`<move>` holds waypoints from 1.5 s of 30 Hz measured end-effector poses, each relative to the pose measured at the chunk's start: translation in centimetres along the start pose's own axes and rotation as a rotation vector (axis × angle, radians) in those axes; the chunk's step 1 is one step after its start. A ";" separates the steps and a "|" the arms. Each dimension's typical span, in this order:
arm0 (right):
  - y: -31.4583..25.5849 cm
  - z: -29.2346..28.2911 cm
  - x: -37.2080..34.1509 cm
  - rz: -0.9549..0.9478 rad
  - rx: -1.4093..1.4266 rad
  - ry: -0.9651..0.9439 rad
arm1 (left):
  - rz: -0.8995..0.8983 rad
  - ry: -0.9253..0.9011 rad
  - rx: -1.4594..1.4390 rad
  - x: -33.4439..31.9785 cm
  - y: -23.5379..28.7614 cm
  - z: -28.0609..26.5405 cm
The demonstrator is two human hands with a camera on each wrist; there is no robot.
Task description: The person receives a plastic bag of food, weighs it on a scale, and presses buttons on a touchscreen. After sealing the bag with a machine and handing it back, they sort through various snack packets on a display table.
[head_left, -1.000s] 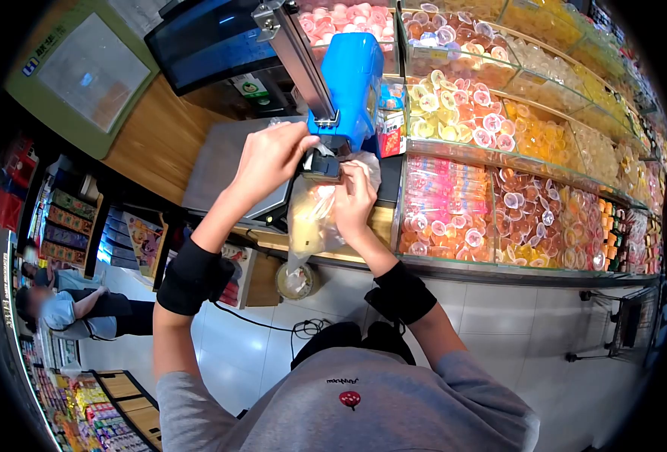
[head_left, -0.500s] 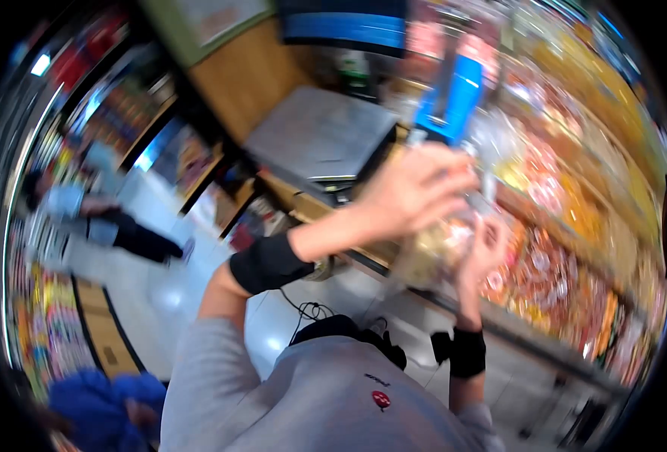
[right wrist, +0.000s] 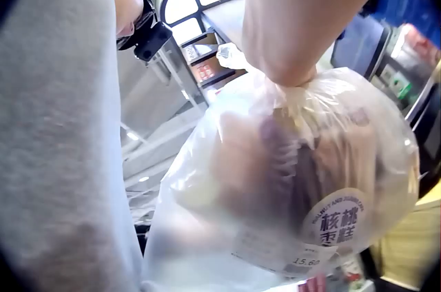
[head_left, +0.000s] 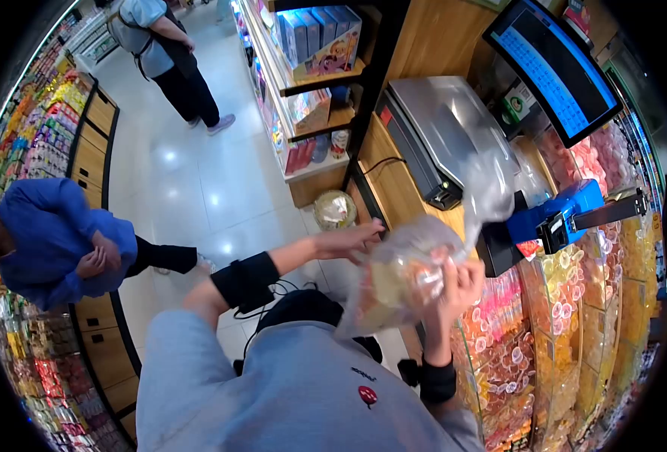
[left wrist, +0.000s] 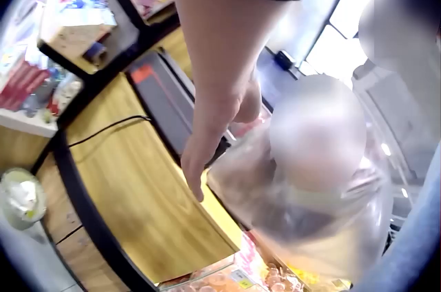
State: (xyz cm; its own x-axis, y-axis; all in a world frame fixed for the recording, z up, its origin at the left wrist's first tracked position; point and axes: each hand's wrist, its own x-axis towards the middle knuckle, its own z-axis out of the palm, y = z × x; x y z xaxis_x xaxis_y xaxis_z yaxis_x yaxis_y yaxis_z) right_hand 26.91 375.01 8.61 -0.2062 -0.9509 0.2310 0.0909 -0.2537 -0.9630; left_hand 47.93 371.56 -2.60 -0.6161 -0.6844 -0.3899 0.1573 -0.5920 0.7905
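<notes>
A clear plastic bag (head_left: 382,290) hangs in front of the body, its upper part gathered and twisted. My right hand (head_left: 462,286) grips it by the gathered neck. Through the film show packaged items with a round walnut-and-jujube cake label (right wrist: 334,220) and a white price sticker (right wrist: 303,259). Beside the bag's left side is my left hand (head_left: 348,239), holding nothing. In the left wrist view, that hand's fingers (left wrist: 195,171) point downward, relaxed, with the bag close to their right.
A blue bag-neck sealer (head_left: 556,218) stands at the counter's right end, near a metal-topped scale (head_left: 454,128) and a lit screen (head_left: 556,71). Bins of wrapped sweets (head_left: 499,361) line the right. Two people stand at left, one in a blue top (head_left: 47,233). A waste bin (head_left: 335,211) sits below the counter.
The bag has come away from the blue sealer and toward the body, in my right hand. My left hand has let go of it. The head view has turned left.
</notes>
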 end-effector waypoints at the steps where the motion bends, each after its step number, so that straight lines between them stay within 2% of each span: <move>1: 0.1 1.9 0.3 -0.010 0.085 -0.114 | -0.001 0.068 -0.218 -1.1 -1.9 -1.6; 3: 0.4 7.1 0.4 0.025 0.349 -0.368 | 0.027 0.155 -0.485 -6.0 -2.0 -1.1; 6: -0.4 14.4 -1.2 0.135 0.408 -0.580 | 0.276 0.380 -0.790 -12.4 -2.1 -1.2; 8: -0.5 19.4 -2.6 0.238 0.470 -0.753 | 0.547 0.463 -0.781 -15.3 -4.6 -3.2; 9: -0.1 21.4 -3.2 0.209 0.417 -0.853 | 0.683 0.509 -0.767 -16.8 -5.8 -3.7; 11: 0.9 25.2 -5.5 0.198 0.501 -0.962 | 0.773 0.621 -0.839 -20.5 -6.8 -2.9; 13: -0.1 28.7 -9.4 0.285 0.533 -1.121 | 0.903 0.716 -0.916 -25.3 -9.1 -2.0; 14: -0.4 29.5 -10.3 0.294 0.468 -1.196 | 0.956 0.709 -0.949 -26.3 -10.2 -2.0; 15: -0.4 30.3 -11.5 0.236 0.458 -1.230 | 1.007 0.694 -0.980 -27.2 -11.3 -1.8; 16: -0.4 31.2 -12.6 0.171 0.451 -1.255 | 0.962 0.800 -1.007 -28.8 -10.8 -0.3; 19: -1.4 33.1 -15.6 0.024 0.406 -1.308 | 1.186 0.693 -0.900 -30.5 -12.9 -0.9; 21: -1.8 34.0 -17.2 -0.093 0.376 -1.388 | 1.255 0.759 -0.758 -31.2 -14.4 -1.5; 22: -1.9 34.6 -18.0 -0.225 0.300 -1.419 | 1.287 0.790 -0.688 -31.5 -15.0 -1.8; 25: -4.6 35.5 -20.3 -0.351 0.057 -1.408 | 1.363 0.827 -0.555 -33.0 -16.7 -2.7; 27: -5.5 36.2 -20.9 -0.259 0.159 -1.421 | 1.409 0.824 -0.561 -34.9 -17.9 -2.7; 29: -4.3 37.9 -20.6 -0.592 0.363 -1.276 | 1.460 0.827 -0.588 -37.1 -19.6 -2.4; 30: -4.7 37.5 -20.2 -0.459 0.224 -1.315 | 1.482 0.833 -0.606 -38.2 -20.6 -2.4; 31: -4.1 37.8 -20.0 -0.374 0.220 -1.332 | 1.510 0.847 -0.624 -39.3 -21.6 -2.2; 33: -2.8 38.7 -20.1 -0.283 0.310 -1.348 | 1.574 0.878 -0.648 -41.6 -23.5 -1.8; 37: 0.3 39.9 -21.5 -0.119 0.238 -1.454 | 1.686 0.959 -0.701 -46.4 -27.4 -0.1; 41: 3.8 40.9 -23.1 -0.022 0.165 -1.609 | 1.771 1.162 -0.854 -50.4 -29.3 3.7; 42: 4.4 41.2 -23.5 -0.016 0.149 -1.642 | 1.748 1.316 -0.956 -50.3 -29.5 4.8; 45: 6.6 42.6 -24.3 0.025 0.140 -1.745 | 1.552 1.492 -1.003 -48.8 -33.1 6.2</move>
State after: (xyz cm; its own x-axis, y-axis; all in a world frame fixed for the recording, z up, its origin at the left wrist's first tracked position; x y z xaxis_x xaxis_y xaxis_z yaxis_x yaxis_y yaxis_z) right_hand 74.06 388.90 2.58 0.9848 0.0091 0.1737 0.1729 -0.1602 -0.9718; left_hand 68.00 427.15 -6.85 0.9569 -0.1030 -0.2715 0.2352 0.8232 0.5168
